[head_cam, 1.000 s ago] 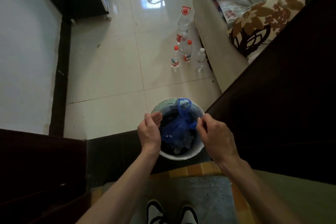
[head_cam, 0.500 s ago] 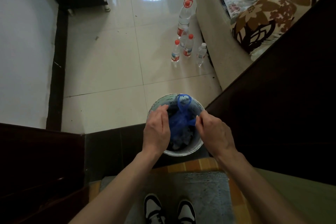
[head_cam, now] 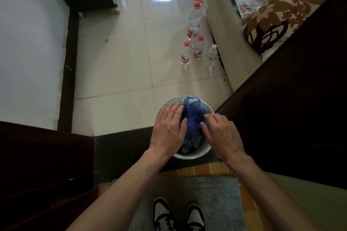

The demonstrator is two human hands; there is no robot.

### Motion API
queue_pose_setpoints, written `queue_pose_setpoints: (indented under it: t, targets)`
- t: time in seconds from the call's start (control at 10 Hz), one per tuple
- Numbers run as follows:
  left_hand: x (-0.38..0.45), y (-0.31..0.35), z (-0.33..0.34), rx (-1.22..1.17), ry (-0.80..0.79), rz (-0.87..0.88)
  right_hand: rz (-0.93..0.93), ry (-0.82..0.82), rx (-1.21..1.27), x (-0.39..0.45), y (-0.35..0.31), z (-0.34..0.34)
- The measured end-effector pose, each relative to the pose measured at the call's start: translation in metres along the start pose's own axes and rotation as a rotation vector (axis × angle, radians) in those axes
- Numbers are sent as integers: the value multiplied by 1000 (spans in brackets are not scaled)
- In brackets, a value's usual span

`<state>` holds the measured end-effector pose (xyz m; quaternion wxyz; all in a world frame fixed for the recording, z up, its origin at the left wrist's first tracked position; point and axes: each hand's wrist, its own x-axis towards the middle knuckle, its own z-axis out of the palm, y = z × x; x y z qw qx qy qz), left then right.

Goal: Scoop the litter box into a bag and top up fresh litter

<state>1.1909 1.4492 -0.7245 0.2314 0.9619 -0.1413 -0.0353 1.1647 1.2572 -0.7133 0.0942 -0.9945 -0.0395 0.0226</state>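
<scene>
- I look down at a round white bucket (head_cam: 189,155) that stands on the floor just in front of my shoes (head_cam: 178,215). A blue plastic bag (head_cam: 191,125) lies inside it, and one loop handle (head_cam: 193,104) of the bag stands up at the far rim.
- I judge that the task is at an early or middle step: the bag is in the bucket but is not spread over the rim. Some pale grey lumps show under the bag, and I cannot tell if they are litter or waste.
- No scoop, no litter box of the usual flat kind and no sack of fresh litter appear in the view, so I think the topping up is not yet done.
- My left hand (head_cam: 169,129) is flat, with the fingers straight and close together. It lies over the left part of the bucket opening and seems to press the bag's edge, but I cannot see the contact itself.
- My right hand (head_cam: 221,133) has curled fingers, and the fingertips (head_cam: 204,124) pinch a fold of the blue bag near its middle.
- Several water bottles (head_cam: 195,43) stand well apart on the tiled floor, beside a sofa (head_cam: 221,47).
</scene>
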Motion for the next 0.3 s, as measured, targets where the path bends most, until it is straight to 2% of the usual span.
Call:
queue_pose_setpoints:
  t: [0.3]
  targets:
    - [-9, 21, -26, 88, 58, -7, 16, 80, 29, -9, -3, -25]
